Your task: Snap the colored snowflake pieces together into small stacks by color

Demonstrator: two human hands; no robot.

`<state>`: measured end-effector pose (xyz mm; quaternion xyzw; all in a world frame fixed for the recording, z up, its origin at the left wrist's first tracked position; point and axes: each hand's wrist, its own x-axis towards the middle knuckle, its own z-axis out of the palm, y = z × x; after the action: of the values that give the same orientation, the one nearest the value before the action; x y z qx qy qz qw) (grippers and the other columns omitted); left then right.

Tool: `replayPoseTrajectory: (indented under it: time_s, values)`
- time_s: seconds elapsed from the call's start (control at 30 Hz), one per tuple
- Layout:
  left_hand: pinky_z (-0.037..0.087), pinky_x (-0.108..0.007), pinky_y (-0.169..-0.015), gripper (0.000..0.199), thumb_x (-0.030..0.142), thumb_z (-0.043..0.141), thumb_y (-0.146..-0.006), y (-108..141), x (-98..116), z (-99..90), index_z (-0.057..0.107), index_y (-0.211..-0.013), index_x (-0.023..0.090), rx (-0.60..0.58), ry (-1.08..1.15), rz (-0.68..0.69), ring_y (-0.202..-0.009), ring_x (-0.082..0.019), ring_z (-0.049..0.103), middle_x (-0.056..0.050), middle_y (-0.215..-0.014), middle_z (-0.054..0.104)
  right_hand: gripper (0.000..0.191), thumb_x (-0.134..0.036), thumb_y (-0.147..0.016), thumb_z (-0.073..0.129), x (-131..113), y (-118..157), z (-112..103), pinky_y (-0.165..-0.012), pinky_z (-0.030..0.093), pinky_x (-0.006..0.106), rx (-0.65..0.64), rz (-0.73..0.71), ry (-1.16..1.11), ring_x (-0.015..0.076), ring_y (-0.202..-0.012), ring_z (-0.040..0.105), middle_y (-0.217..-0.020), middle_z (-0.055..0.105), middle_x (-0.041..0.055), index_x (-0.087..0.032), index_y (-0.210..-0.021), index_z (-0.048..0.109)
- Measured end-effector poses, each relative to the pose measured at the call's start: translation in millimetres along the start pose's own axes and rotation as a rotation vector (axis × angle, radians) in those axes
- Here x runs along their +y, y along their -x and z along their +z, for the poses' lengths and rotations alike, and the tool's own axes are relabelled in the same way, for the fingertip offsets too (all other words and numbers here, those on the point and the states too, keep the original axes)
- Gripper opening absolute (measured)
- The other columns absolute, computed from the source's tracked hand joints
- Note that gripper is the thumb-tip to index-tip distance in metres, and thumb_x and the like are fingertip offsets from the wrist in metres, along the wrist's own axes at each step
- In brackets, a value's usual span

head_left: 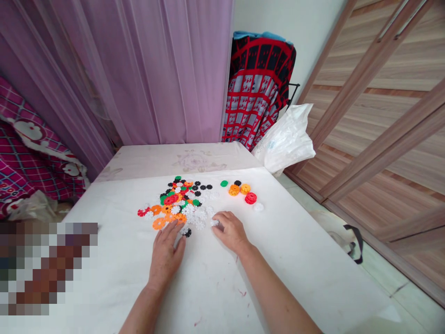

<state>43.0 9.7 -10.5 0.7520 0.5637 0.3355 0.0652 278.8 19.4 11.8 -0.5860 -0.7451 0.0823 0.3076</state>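
many discs (188, 209): heaped, mixed colours, on white cloth (285, 260)
left hand (167, 253): fingers loosely extended at their near edge
right hand (230, 230): i see it pinching a white disc (214, 223)

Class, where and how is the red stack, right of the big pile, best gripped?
Grip the red stack by opposite edges of its rim, probably from the near left: its outline is round, an orange stack stands just behind and a white piece lies at its near right.
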Motion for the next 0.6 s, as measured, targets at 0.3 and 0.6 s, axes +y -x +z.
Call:
replayPoseTrajectory:
  time_s: [0.3,0.6]
  values:
    - [0.042,-0.053,-0.105,0.041,0.037,0.043,-0.090,0.1,-0.9,-0.6,0.063,-0.123,0.023,0.002,0.010,0.003,-0.123,-0.027,0.057,-0.010,-0.132,0.062,0.034,-0.020,-0.076,0.060,5.6,-1.7,7.3,-0.081,0.049,0.032,0.092,0.011,0.059,0.0203,-0.088,0.062,-0.095,0.071,0.0036,-0.023,-0.109,0.062]
    - [0.038,-0.053,-0.108,0.041,0.038,0.041,-0.091,1.0,-1.1,0.2,0.063,-0.123,0.024,-0.012,-0.009,-0.019,-0.125,-0.027,0.055,-0.009,-0.130,0.063,0.044,-0.043,-0.072,0.057,86.0,4.4,-62.6,-0.074,0.047,0.034,0.641,0.494,0.019,0.0201,-0.080,0.062,-0.098,0.070,0.0055,-0.021,-0.110,0.054]
